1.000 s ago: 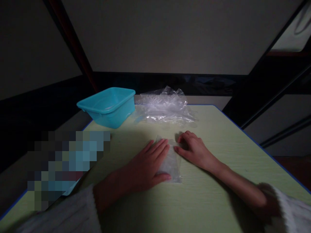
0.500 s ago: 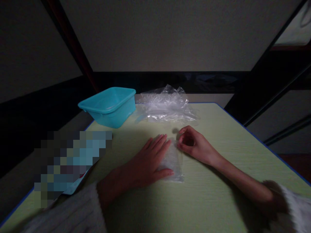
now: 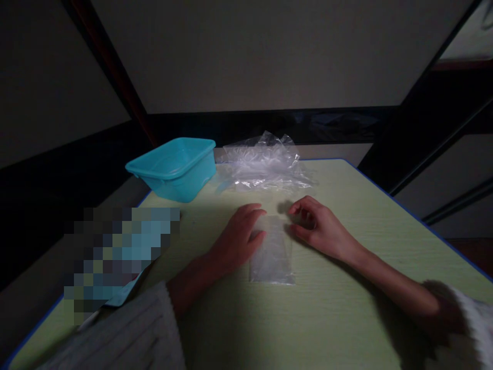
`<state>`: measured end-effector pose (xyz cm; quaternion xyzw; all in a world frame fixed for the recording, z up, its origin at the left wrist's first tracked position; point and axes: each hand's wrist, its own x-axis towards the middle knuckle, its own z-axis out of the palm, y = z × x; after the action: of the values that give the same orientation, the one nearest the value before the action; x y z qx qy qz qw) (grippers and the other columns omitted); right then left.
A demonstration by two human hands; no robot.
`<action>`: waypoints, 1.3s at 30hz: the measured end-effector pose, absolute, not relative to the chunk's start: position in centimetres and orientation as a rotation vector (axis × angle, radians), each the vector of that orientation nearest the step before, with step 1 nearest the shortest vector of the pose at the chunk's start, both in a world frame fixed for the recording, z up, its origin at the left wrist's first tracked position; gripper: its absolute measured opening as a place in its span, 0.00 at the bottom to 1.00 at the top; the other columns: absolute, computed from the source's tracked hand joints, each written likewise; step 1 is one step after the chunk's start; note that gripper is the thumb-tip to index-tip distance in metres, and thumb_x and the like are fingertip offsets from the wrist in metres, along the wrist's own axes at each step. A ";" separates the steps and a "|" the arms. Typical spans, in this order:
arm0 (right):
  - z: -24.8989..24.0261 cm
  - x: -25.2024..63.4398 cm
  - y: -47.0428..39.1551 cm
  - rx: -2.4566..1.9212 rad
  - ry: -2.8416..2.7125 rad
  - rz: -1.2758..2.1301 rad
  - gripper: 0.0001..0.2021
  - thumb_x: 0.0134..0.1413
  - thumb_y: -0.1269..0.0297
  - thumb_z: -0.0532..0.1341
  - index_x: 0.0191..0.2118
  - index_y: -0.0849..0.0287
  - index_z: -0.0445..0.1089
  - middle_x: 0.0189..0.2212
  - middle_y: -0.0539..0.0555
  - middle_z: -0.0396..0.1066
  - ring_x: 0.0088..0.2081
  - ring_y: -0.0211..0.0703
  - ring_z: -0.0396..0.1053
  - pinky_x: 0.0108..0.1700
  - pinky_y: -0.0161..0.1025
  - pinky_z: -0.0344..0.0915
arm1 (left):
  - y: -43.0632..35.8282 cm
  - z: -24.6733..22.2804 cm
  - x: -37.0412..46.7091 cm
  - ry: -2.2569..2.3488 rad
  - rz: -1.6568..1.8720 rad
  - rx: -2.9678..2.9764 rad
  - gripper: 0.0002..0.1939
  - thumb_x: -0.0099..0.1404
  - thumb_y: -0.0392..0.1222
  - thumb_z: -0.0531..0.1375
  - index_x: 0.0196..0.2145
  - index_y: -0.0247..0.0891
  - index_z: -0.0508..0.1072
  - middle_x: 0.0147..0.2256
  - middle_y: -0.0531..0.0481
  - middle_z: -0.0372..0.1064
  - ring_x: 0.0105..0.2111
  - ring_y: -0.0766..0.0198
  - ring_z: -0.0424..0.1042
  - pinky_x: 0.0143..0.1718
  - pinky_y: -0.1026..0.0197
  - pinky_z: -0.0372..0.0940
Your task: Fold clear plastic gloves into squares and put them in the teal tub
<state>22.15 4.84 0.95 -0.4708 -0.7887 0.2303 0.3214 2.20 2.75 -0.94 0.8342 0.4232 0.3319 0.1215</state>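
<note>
A small clear plastic bag (image 3: 272,259) lies flat on the pale table, between my two hands. My left hand (image 3: 243,231) is at the bag's upper left edge, fingers curved and thumb apart from them; whether it touches the plastic I cannot tell. On the other side, my right hand (image 3: 318,226) hovers just off the bag's right edge. Its fingers are bent, with a gap between them and the thumb, and nothing shows in it. Behind the hands sits a crumpled heap of clear plastic bags (image 3: 265,162).
A turquoise plastic basin (image 3: 173,172) stands at the table's far left corner. Along the left edge lies a flat bluish item (image 3: 133,257), blurred by pixelation. The table (image 3: 358,205) has a blue edge, and a wall panel rises behind it.
My left hand has lifted from lying flat across the bag and drawn its fingers in, uncovering more plastic. My right hand has moved slightly right, and its fingertips have opened apart.
</note>
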 end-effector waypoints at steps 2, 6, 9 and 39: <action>1.3 22.6 4.6 -1.159 -2.188 0.501 0.06 0.41 0.76 0.57 0.28 0.59 0.67 0.29 0.52 0.61 0.28 0.39 0.61 0.30 0.37 0.60 | 2.5 -0.5 2.3 1.185 0.973 2.406 0.09 0.56 0.30 0.54 0.37 0.36 0.65 0.39 0.45 0.64 0.42 0.60 0.65 0.45 0.55 0.62; 2.0 24.0 4.7 -0.821 -2.537 0.374 0.10 0.49 0.74 0.54 0.32 0.60 0.73 0.30 0.55 0.63 0.34 0.42 0.63 0.36 0.40 0.61 | 1.6 0.3 2.7 1.157 0.870 2.279 0.05 0.53 0.27 0.55 0.27 0.35 0.66 0.25 0.56 0.60 0.22 0.71 0.59 0.26 0.67 0.59; 2.3 24.8 5.0 -0.644 -2.701 0.280 0.13 0.53 0.73 0.52 0.37 0.60 0.73 0.31 0.56 0.64 0.34 0.42 0.62 0.37 0.41 0.60 | 1.4 0.4 2.9 1.166 0.813 2.230 0.06 0.52 0.26 0.55 0.25 0.34 0.66 0.23 0.57 0.59 0.20 0.73 0.57 0.22 0.70 0.54; 0.9 22.9 5.1 -1.303 -2.200 0.421 0.04 0.48 0.66 0.57 0.31 0.60 0.64 0.29 0.55 0.63 0.32 0.45 0.62 0.33 0.41 0.59 | 1.4 0.2 2.9 1.103 0.861 2.328 0.08 0.58 0.26 0.52 0.26 0.34 0.66 0.26 0.56 0.54 0.24 0.71 0.57 0.24 0.69 0.53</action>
<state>22.90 5.13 0.87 -0.4839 -0.8170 0.1562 0.2718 2.87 1.43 0.20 0.8378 0.3971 0.3097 0.2112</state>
